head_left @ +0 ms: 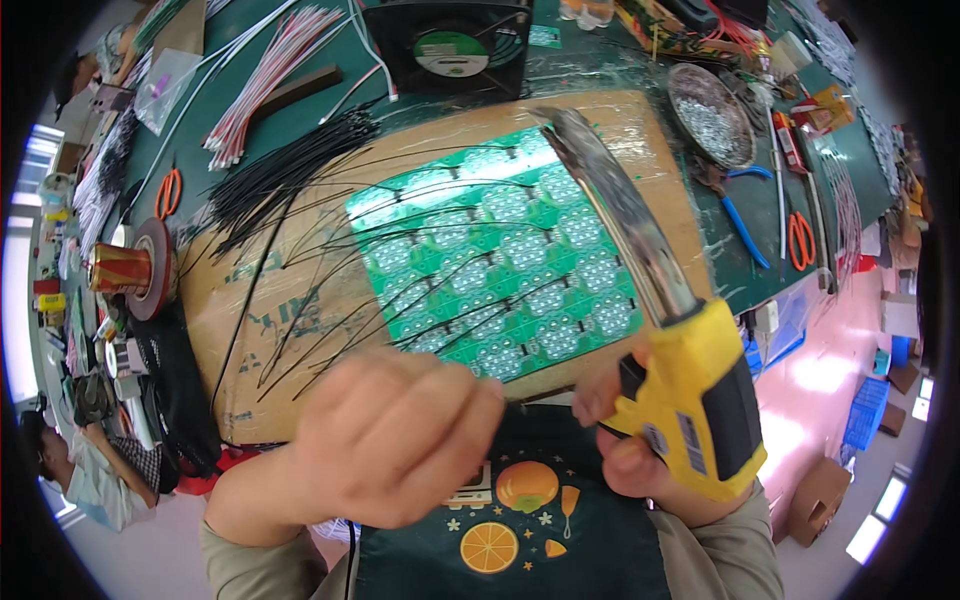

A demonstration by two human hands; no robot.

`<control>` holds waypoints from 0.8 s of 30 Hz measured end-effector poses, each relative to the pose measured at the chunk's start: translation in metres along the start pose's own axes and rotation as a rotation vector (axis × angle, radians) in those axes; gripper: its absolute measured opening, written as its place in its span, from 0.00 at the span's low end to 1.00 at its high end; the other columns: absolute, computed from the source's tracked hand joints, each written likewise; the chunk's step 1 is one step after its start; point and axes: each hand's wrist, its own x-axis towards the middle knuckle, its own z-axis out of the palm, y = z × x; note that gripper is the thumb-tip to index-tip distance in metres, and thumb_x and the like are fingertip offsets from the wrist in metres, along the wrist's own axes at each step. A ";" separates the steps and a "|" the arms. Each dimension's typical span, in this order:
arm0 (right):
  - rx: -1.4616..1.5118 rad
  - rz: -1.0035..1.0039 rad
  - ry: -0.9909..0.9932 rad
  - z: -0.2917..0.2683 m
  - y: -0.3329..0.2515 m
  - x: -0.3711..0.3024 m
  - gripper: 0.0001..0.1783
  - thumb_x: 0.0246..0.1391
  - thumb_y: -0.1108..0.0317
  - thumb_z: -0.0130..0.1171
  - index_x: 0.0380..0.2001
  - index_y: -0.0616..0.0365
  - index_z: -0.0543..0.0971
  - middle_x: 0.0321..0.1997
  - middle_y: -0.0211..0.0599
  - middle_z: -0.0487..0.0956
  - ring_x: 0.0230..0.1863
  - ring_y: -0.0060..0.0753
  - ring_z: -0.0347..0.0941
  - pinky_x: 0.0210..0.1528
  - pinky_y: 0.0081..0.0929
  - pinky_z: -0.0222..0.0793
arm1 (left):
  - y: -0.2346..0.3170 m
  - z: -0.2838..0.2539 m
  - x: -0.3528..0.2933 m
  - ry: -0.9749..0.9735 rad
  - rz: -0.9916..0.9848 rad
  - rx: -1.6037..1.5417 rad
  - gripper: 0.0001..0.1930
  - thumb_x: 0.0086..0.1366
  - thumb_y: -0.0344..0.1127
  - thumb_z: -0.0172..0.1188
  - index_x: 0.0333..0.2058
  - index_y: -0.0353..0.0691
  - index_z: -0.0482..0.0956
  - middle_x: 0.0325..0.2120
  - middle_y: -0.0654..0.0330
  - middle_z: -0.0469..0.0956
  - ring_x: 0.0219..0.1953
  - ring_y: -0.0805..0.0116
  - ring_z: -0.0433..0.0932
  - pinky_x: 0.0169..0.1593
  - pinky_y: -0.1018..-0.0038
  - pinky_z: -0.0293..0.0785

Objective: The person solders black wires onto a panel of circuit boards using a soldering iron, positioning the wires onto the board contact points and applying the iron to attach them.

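My right hand (pixel 632 462) grips a yellow and black soldering gun (pixel 700 400). Its long metal barrel slants up and away over the right side of a green circuit board panel (pixel 490 270). The panel carries rows of round pad clusters, and thin black wires (pixel 345 295) run from it leftward. In front of the panel's near left edge is my left hand (pixel 400 430), curled closed and blurred by motion; anything in its fingers is hidden. Under the panel lies a brown work board (pixel 225 350).
A bundle of black wires (pixel 290 170) lies at the left, beside a wire spool (pixel 150 270) and a red can (pixel 120 268). A black fan (pixel 450 50) stands behind. To the right are a dish of metal bits (pixel 712 115), blue-handled pliers (pixel 742 230) and orange scissors (pixel 801 242).
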 end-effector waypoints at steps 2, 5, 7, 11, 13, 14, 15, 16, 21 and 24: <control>0.127 0.028 0.061 0.002 -0.005 -0.012 0.44 0.61 0.54 0.76 0.72 0.49 0.63 0.43 0.38 0.79 0.44 0.35 0.77 0.47 0.34 0.75 | -0.010 -0.005 -0.004 -0.032 -0.004 0.061 0.20 0.47 0.27 0.69 0.43 0.33 0.87 0.35 0.59 0.79 0.31 0.64 0.80 0.33 0.69 0.75; 0.018 0.134 -0.032 -0.010 -0.014 -0.019 0.32 0.59 0.54 0.75 0.59 0.53 0.72 0.40 0.37 0.79 0.40 0.37 0.78 0.43 0.35 0.74 | -0.013 -0.002 -0.018 -0.073 -0.025 0.019 0.20 0.49 0.28 0.68 0.44 0.33 0.86 0.36 0.58 0.79 0.32 0.63 0.80 0.35 0.68 0.76; 0.179 0.221 0.074 -0.004 -0.006 -0.037 0.25 0.54 0.52 0.77 0.45 0.60 0.83 0.39 0.38 0.84 0.35 0.42 0.82 0.38 0.32 0.75 | -0.010 0.005 -0.028 -0.092 -0.051 -0.005 0.20 0.49 0.28 0.68 0.44 0.33 0.86 0.36 0.58 0.79 0.33 0.63 0.80 0.35 0.68 0.76; 0.216 0.396 -0.189 -0.022 -0.002 -0.052 0.25 0.53 0.51 0.78 0.39 0.61 0.80 0.34 0.35 0.78 0.35 0.30 0.77 0.40 0.29 0.74 | -0.005 0.018 -0.043 -0.128 -0.133 -0.066 0.20 0.49 0.28 0.68 0.44 0.35 0.87 0.36 0.59 0.79 0.34 0.63 0.80 0.36 0.68 0.75; 0.161 0.424 -0.260 -0.031 -0.010 -0.048 0.24 0.52 0.54 0.79 0.37 0.61 0.80 0.33 0.35 0.79 0.32 0.30 0.76 0.37 0.29 0.73 | -0.005 0.020 -0.047 -0.151 -0.164 -0.070 0.20 0.49 0.28 0.68 0.44 0.36 0.87 0.36 0.60 0.79 0.34 0.63 0.80 0.36 0.68 0.74; 0.102 0.447 -0.326 -0.035 -0.011 -0.048 0.22 0.51 0.56 0.79 0.34 0.60 0.80 0.33 0.35 0.80 0.30 0.30 0.76 0.34 0.28 0.71 | -0.004 0.021 -0.048 -0.146 -0.183 -0.076 0.20 0.49 0.28 0.68 0.44 0.36 0.87 0.35 0.60 0.79 0.33 0.63 0.80 0.36 0.68 0.74; 0.071 0.459 -0.280 -0.036 -0.012 -0.055 0.20 0.49 0.59 0.79 0.32 0.60 0.79 0.31 0.35 0.81 0.27 0.30 0.75 0.30 0.27 0.69 | -0.004 0.023 -0.048 -0.140 -0.196 -0.083 0.20 0.48 0.28 0.69 0.44 0.36 0.87 0.35 0.60 0.79 0.33 0.63 0.80 0.36 0.68 0.74; 0.070 0.462 -0.283 -0.037 -0.010 -0.063 0.20 0.49 0.59 0.79 0.32 0.60 0.79 0.31 0.35 0.81 0.27 0.30 0.75 0.30 0.27 0.69 | -0.005 0.024 -0.050 -0.139 -0.200 -0.084 0.20 0.48 0.28 0.69 0.44 0.36 0.87 0.35 0.60 0.79 0.33 0.63 0.80 0.36 0.68 0.74; 0.040 0.423 -0.233 -0.044 0.002 -0.084 0.20 0.52 0.59 0.77 0.35 0.61 0.79 0.30 0.35 0.80 0.27 0.29 0.74 0.28 0.27 0.68 | -0.004 0.028 -0.049 -0.134 -0.237 -0.101 0.21 0.46 0.26 0.71 0.43 0.38 0.86 0.35 0.62 0.79 0.32 0.63 0.79 0.36 0.68 0.73; 0.015 0.443 -0.186 -0.041 -0.001 -0.082 0.21 0.51 0.55 0.77 0.36 0.60 0.81 0.28 0.36 0.80 0.25 0.37 0.76 0.28 0.30 0.71 | -0.004 0.030 -0.051 -0.129 -0.254 -0.113 0.20 0.46 0.26 0.71 0.42 0.38 0.86 0.34 0.62 0.79 0.32 0.63 0.79 0.36 0.68 0.73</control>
